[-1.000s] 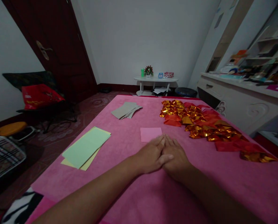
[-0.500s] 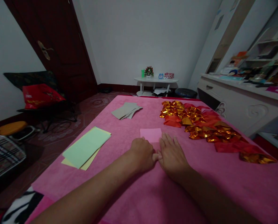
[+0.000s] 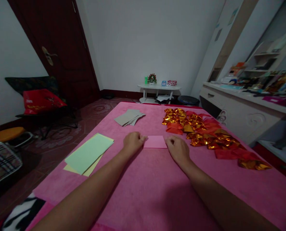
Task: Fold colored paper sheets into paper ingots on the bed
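White side table (image 3: pixel 158 88) bears potted flowers (image 3: pixel 152 78) beyond fingers (image 3: pixel 143 139) holding pink paper (image 3: pixel 155 142).

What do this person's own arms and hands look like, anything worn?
The left forearm and right forearm are bare, no sleeve showing. The left hand and right hand are ungloved; no watch or bracelet shows. I can't rule out rings.

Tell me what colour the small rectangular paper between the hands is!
The small rectangular paper is pink; it shows in the head view, the only one.
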A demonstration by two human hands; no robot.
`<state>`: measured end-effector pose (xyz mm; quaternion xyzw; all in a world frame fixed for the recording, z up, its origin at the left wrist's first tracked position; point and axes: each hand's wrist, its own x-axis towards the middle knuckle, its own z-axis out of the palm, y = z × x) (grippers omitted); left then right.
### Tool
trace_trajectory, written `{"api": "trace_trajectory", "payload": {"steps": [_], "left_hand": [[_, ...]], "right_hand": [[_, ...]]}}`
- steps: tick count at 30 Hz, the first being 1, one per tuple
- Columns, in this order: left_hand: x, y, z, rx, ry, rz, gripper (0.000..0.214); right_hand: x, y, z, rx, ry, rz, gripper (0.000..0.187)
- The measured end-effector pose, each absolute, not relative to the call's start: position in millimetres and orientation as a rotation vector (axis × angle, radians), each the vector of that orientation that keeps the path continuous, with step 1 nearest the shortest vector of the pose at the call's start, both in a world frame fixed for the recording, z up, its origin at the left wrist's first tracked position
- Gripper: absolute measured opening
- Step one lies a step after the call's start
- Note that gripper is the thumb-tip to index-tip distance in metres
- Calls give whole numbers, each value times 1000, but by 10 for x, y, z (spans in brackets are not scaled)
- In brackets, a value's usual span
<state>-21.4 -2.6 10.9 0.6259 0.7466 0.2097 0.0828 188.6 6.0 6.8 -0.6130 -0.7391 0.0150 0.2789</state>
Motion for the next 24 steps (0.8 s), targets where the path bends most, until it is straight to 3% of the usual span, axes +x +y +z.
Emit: {"api": "trace_trajectory", "payload": {"steps": [7,12,19,24], "left_hand": [[-266,348,83,1656,2134,727,53],[-239,377,17,1648,2056,844,53],[-400,327,-91,1687,1555,958,46],[-460,294,-68,1610,1316,1021,48]], "right_hand": [[1818,508,-98,-1523,-1728,596,32],[1803,525,-204,-1374,-1736,683,20],[1789,452,-149,-1198,-1705,747,39],[1789,333,-81,-1064,-1995,841,35]]}}
